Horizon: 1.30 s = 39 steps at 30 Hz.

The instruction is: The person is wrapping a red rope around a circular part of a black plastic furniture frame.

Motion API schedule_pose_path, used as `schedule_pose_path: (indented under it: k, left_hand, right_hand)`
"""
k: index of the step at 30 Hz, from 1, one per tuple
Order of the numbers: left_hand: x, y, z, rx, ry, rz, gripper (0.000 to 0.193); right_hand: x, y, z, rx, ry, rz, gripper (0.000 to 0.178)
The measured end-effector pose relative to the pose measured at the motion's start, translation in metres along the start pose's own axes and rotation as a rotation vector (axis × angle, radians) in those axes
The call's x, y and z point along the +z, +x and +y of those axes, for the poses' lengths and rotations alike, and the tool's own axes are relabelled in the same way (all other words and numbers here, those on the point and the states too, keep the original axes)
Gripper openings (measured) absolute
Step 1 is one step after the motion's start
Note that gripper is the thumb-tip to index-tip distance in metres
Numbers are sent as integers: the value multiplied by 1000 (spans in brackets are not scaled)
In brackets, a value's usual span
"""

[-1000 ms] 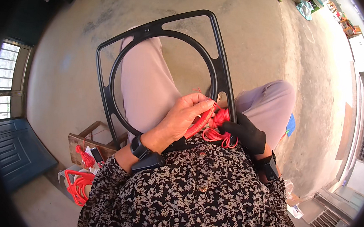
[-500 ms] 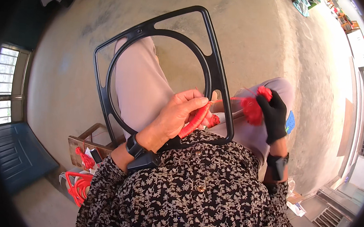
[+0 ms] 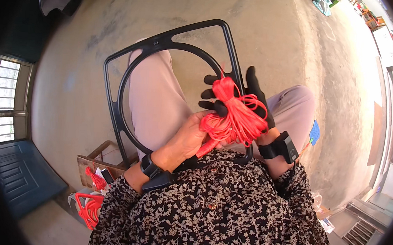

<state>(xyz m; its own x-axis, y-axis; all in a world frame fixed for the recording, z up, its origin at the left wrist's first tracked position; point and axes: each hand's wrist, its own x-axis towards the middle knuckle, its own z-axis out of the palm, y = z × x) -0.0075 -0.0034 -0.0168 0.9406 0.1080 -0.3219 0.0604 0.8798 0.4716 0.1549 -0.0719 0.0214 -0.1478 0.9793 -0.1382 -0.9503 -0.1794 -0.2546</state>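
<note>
A black frame (image 3: 110, 73) with a round ring inside lies tilted over my lap. My bare left hand (image 3: 184, 137) is closed on the near right part of the ring, where red cord is wound tightly around it; part of this winding (image 3: 207, 148) shows below my fingers. In my right hand (image 3: 258, 92), which wears a black glove, rests a loose bundle of red cord (image 3: 233, 116), tied at its neck. The gloved fingers spread around the bundle, the thumb standing apart. The bundle hides the palm and part of the ring behind it.
To the left stands a wooden stool (image 3: 88, 169) with a small red cord bundle (image 3: 95, 178) on it. More red cord (image 3: 89, 209) hangs below. A blue fly swatter (image 3: 314, 132) is beyond my right knee. A dark blue panel (image 3: 24, 174) stands far left.
My right hand has come left from over the right knee to the ring, turning palm up with the cord bundle. The left hand keeps its grip; the frame sits slightly nearer.
</note>
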Motion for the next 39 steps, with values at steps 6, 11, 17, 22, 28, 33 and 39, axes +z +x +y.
schedule_pose_path:
  k: [6, 11, 17, 22, 28, 33, 39]
  left_hand:
    - [-16, 8, -9, 205, 121, 172, 19]
    - [-9, 5, -1, 196, -1, 52, 7]
    - [0, 6, 6, 132, 143, 168, 11]
    - [-4, 5, 1, 136, 232, 152, 13]
    - [3, 2, 7, 79, 194, 132, 17]
    - [7, 1, 12, 37, 111, 141, 18]
    - [13, 2, 18, 36, 55, 107, 17]
  right_hand:
    - [4, -20, 6, -82, -907, 476, 48]
    - [5, -56, 33, -2, -980, 654, 40]
    - [15, -54, 34, -144, -969, 597, 38]
    - [-7, -48, 36, -27, -1133, 674, 36]
    - [1, -67, 18, 134, -963, 552, 38]
    - [-14, -113, -13, 244, -1122, 667, 35]
    - [-1, -119, -2, -223, -749, 817, 37]
